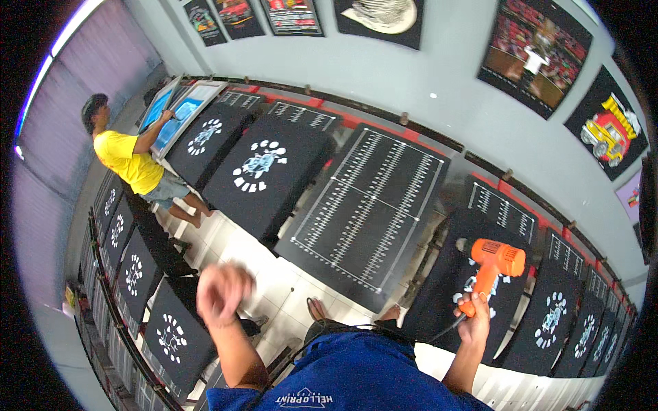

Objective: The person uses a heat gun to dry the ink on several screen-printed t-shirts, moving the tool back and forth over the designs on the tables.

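My right hand [474,320] is wrapped round the handle of an orange heat gun [498,257], with a dark cord trailing from its lower end. The gun's nozzle points left, over a black shirt [436,301] with a pale blue and white print, partly hidden behind the gun. On the left, my left hand [223,293] is raised above the floor, bent at the elbow. Motion blurs its fingers; they look curled, but whether they hold anything does not show. In front of me lies a black printing board [384,205] with white ruler-like markings and no shirt on it.
More printed black shirts [257,171] lie on boards along a curved row, and others [171,339] behind on the left. A person in a yellow shirt [130,162] handles a blue screen frame [184,118] at far left. Rails [439,140] edge the row; posters hang on the wall.
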The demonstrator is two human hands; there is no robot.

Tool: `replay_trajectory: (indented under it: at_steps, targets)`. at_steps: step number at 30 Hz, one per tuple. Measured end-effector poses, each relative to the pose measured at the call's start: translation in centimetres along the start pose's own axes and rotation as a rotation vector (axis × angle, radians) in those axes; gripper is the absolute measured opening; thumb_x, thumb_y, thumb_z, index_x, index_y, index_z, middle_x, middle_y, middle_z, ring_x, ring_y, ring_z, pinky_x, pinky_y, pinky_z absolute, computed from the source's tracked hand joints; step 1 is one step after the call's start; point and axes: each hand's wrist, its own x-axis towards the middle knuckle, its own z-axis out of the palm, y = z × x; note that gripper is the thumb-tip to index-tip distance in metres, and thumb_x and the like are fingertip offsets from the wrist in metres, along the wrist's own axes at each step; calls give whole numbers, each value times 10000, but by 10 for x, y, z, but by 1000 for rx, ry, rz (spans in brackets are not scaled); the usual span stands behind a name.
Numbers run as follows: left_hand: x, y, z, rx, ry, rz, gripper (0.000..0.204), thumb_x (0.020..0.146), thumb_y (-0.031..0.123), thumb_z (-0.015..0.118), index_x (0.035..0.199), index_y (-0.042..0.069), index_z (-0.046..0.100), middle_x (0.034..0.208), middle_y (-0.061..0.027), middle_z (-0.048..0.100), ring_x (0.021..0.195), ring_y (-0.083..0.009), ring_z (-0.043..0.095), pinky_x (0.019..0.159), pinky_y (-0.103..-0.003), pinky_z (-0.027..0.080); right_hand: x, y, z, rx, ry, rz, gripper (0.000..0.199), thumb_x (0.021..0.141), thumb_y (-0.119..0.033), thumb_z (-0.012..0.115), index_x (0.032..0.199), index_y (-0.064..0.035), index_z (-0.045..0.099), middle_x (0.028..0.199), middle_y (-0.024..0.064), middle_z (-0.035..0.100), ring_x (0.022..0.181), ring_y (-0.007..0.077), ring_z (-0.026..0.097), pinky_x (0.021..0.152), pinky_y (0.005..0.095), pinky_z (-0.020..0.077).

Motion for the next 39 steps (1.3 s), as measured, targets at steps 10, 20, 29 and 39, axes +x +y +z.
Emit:
replay_trajectory:
  at_steps: [10, 20, 29, 39]
  targets:
    - [-64, 191, -82, 132, -966, 209, 192, 909, 188, 601, 939, 22, 691, 960, -139, 662, 772, -275, 615, 669, -382, 514, 28, 185, 260, -19, -342, 328, 339, 868, -148, 618, 1183, -85, 507, 827, 21, 521, 746, 144, 524, 552, 286, 419]
    - [-97, 268, -216, 279, -709, 337, 180, 903, 195, 607, 797, 61, 666, 843, -85, 653, 738, -211, 613, 692, -365, 508, 71, 308, 446, -122, -384, 358, 262, 880, -194, 626, 1098, -104, 512, 839, 25, 561, 722, 128, 556, 534, 256, 442]
    - [-12, 279, -338, 403, -482, 312, 181, 881, 196, 646, 752, 72, 670, 774, -61, 664, 698, -187, 620, 673, -346, 507, 156, 349, 543, -396, -372, 177, 272, 901, -299, 619, 1022, -74, 527, 746, 19, 573, 640, 123, 594, 481, 233, 432]
    - [108, 286, -479, 339, -309, 229, 185, 863, 229, 681, 768, 71, 695, 773, -68, 680, 684, -188, 631, 651, -339, 510, 203, 353, 605, -450, -252, 133, 296, 917, -335, 595, 987, -56, 526, 722, 28, 580, 617, 121, 597, 469, 237, 419]
